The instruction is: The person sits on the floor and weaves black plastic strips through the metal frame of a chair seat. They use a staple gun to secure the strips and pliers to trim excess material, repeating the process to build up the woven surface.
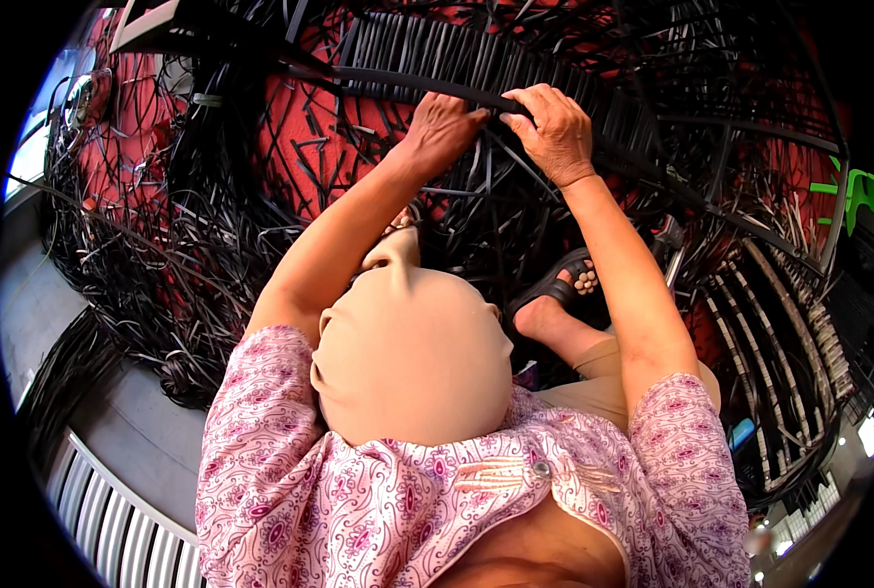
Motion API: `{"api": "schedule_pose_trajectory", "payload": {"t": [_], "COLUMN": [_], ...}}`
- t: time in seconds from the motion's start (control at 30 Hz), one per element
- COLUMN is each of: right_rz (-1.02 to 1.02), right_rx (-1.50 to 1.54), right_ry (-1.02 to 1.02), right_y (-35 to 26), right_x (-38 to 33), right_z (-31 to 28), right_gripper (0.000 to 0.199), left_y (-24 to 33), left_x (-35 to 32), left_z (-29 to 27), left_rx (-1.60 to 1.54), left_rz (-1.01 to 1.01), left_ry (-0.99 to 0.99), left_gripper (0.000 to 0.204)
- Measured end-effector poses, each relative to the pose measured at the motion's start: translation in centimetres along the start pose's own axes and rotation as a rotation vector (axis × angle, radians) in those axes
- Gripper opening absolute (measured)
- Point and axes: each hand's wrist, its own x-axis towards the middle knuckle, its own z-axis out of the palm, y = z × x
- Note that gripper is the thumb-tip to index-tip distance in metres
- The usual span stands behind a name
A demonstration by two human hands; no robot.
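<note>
In front of me lies a dark frame with a panel of flat black strips (437,57) set side by side. Along its near edge runs a black rail (388,78). My left hand (445,124) is closed at this rail, thumb and fingers bent around a black strip; the fingertips are partly hidden. Just to its right, my right hand (557,127) pinches the strip against the rail, fingers curled over the top and thumb below. Loose strip ends (500,162) hang below the two hands.
Tangled black strips (211,235) cover much of the red floor (299,147) at left. A bundle of wrapped, curved rods (770,363) sits at right, with a bright green plastic object (863,196) beyond. My sandalled foot (559,294) is under the frame. A slatted grey grating (123,510) stands lower left.
</note>
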Motion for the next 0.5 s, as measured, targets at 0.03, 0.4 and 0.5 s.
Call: {"api": "schedule_pose_trajectory", "payload": {"t": [0.03, 0.4, 0.5], "right_rz": [0.005, -0.094, -0.098], "right_rx": [0.004, -0.008, -0.019], "right_ry": [-0.017, 0.002, 0.058], "right_y": [0.0, 0.7, 0.5], "right_x": [-0.1, -0.4, -0.3], "right_z": [0.0, -0.1, 0.2], "right_gripper": [0.023, 0.027, 0.025], "left_y": [0.4, 4.8, 4.8], "left_x": [-0.9, -0.7, 1.1], "left_z": [-0.9, -10.6, -10.7], "left_rx": [-0.033, -1.711, -1.930], "left_rz": [0.003, -0.651, -0.714], "left_ry": [0.014, -0.485, -0.418], "left_gripper": [0.012, 0.033, 0.031]}}
